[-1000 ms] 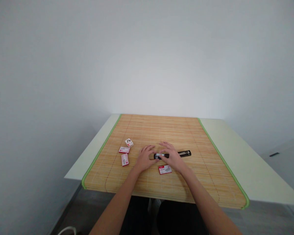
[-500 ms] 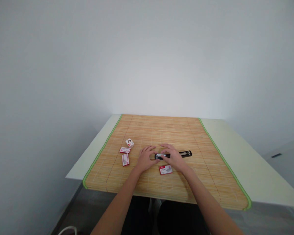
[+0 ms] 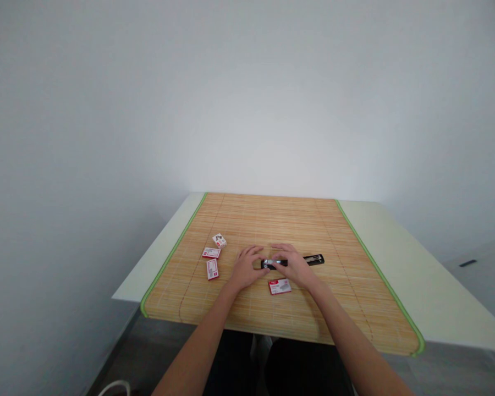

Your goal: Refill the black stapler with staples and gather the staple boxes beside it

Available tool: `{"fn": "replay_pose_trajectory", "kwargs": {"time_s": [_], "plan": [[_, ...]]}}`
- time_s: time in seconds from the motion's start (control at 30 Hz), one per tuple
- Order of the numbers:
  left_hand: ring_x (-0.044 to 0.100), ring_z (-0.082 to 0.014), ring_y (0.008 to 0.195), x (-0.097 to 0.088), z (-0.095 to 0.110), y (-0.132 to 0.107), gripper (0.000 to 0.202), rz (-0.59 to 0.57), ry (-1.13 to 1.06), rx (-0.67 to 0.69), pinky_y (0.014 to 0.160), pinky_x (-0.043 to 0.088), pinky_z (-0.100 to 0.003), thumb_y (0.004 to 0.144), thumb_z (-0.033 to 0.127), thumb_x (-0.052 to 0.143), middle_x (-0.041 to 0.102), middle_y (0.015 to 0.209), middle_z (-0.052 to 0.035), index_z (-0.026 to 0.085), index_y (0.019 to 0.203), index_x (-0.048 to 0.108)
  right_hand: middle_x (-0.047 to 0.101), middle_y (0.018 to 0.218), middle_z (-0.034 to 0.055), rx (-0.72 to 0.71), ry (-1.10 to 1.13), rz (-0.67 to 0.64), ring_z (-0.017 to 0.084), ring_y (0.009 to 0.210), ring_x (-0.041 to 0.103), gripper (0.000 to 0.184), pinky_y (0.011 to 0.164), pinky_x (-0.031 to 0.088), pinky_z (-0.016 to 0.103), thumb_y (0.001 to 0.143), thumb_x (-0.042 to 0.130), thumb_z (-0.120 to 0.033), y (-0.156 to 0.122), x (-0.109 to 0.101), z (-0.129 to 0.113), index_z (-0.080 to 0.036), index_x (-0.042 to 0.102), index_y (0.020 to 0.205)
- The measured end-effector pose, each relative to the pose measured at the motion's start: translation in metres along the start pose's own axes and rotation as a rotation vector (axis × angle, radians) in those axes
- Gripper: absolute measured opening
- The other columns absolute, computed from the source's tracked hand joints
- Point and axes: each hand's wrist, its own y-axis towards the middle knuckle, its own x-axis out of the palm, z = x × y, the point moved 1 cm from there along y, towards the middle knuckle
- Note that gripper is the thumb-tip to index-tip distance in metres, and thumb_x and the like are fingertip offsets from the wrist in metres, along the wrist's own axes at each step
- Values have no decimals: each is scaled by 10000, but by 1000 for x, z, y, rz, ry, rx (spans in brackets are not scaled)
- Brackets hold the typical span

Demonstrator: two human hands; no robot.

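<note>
A long black stapler (image 3: 315, 259) lies opened out flat on the bamboo mat, its silver metal part showing between my hands. At its left end, my left hand (image 3: 243, 269) grips it between thumb and fingers. My right hand (image 3: 296, 267) is closed over its middle, thumb on the near side and fingers on the far side, hiding part of it. Just in front of the stapler rests a red and white staple box (image 3: 279, 286).
Left of my hands are two more red and white boxes, one upright to me (image 3: 212, 269) and one crosswise (image 3: 211, 253). Behind them sits a small white box (image 3: 219, 240). The green-edged mat (image 3: 268, 217) covers the middle of a white table (image 3: 429, 280) against a wall.
The view has shifted very slightly. Both hands stay at the stapler with almost no visible movement, and the boxes lie as before.
</note>
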Motion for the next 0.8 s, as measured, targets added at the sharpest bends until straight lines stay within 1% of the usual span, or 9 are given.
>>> {"fn": "replay_pose_trajectory", "kwargs": {"time_s": [0.13, 0.27, 0.4, 0.53, 0.67, 0.8], "plan": [[376, -289, 1456, 0, 0, 0, 336, -2, -2, -8, 1228, 249, -522, 798, 440, 801, 552, 1493, -11, 330, 1111, 748, 660, 1355, 61, -23, -32, -11, 288, 1307, 560, 120, 1140, 415, 518, 866, 761, -265, -1, -10, 3, -286, 785, 982], [394, -282, 1441, 0, -2, 0, 329, -3, -3, -9, 1221, 261, -521, 787, 436, 808, 557, 1489, -9, 328, 1092, 747, 620, 1423, 39, -59, -105, -56, 308, 1401, 473, 91, 1187, 359, 560, 840, 769, -225, -3, -24, 8, -287, 794, 902], [397, -276, 1440, 1, -3, 0, 329, 5, -9, -6, 1219, 265, -513, 786, 427, 812, 551, 1495, -12, 321, 1090, 745, 571, 1482, 19, -68, -159, -119, 333, 1450, 412, 123, 1196, 341, 592, 778, 818, -215, -5, -32, 8, -291, 803, 873], [390, -278, 1448, 1, -2, 0, 328, 10, -6, 5, 1224, 263, -503, 782, 418, 819, 562, 1485, -11, 317, 1086, 747, 536, 1517, 11, -75, -164, -134, 326, 1475, 382, 137, 1212, 325, 585, 785, 812, -227, -4, -31, 4, -293, 805, 904], [398, -271, 1447, 0, 0, 0, 337, 16, 10, 8, 1226, 269, -489, 789, 406, 811, 560, 1489, 0, 327, 1110, 743, 511, 1541, 19, -78, -159, -138, 321, 1490, 364, 175, 1221, 319, 572, 791, 807, -244, -3, -23, 0, -284, 801, 961], [396, -275, 1450, 0, 1, 0, 345, 12, 18, -1, 1226, 269, -494, 790, 424, 811, 567, 1483, -3, 326, 1114, 745, 498, 1552, 11, -77, -176, -134, 317, 1490, 366, 164, 1223, 319, 571, 803, 799, -243, -2, -15, -4, -286, 796, 962]]}}
